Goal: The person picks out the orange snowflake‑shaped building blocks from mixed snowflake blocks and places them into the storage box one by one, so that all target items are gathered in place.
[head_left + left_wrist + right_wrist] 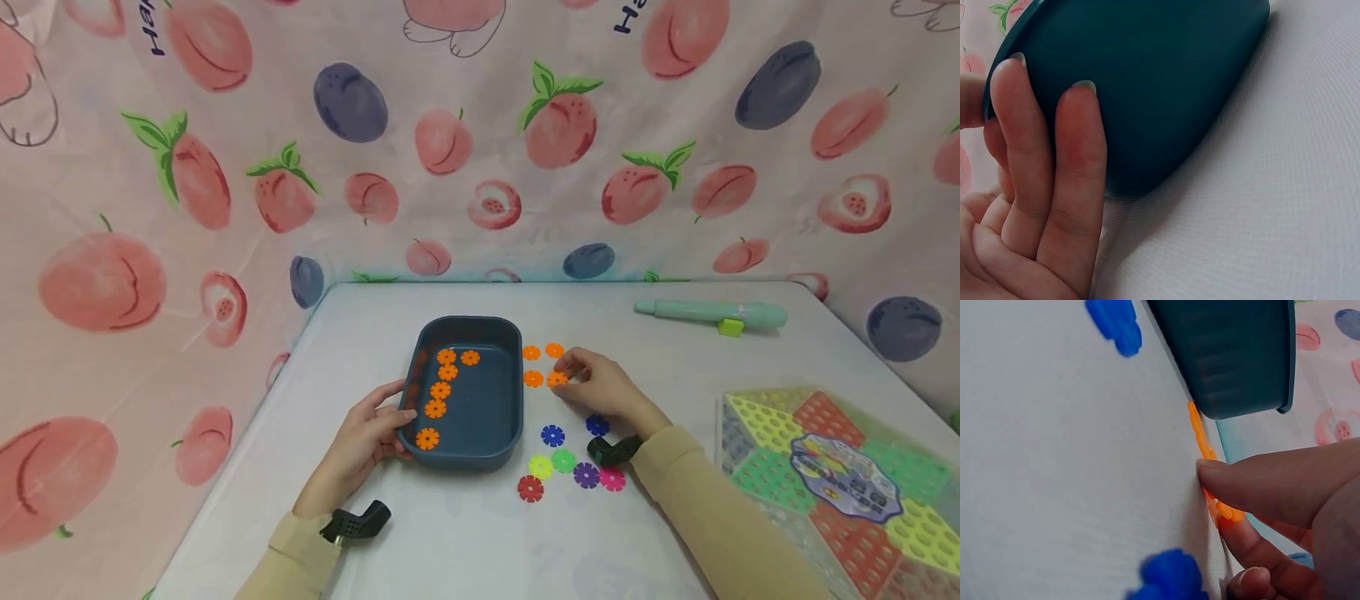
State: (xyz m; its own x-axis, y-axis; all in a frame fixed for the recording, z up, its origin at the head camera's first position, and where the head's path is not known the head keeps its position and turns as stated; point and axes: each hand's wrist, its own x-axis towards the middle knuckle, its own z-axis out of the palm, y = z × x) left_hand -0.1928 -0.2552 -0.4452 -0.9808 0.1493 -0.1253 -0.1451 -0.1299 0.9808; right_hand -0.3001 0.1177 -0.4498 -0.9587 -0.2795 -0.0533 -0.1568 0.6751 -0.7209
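Note:
A dark blue-green rectangular tray (480, 454) stands on the white table with several orange snowflake discs (440, 390) inside, mostly along its left side. My left hand (371, 429) grips the tray's near left side, thumb over the rim and fingers against the outer wall (1154, 81). Beyond the tray's right side lie orange discs in two short rows. At the near right one, my right hand (600, 385) pinches an orange snowflake disc (557, 379) between thumb and finger, low over the table. The right wrist view shows the fingertips partly covering this disc (1230, 511).
Blue (552, 435), green, yellow, red, purple and pink discs lie loose near my right wrist. A clear-lidded box of coloured pieces (832, 475) takes up the right side. A mint-green microphone-shaped object (697, 312) rests at the back right. Fruit-patterned cloth (450, 225) hangs behind.

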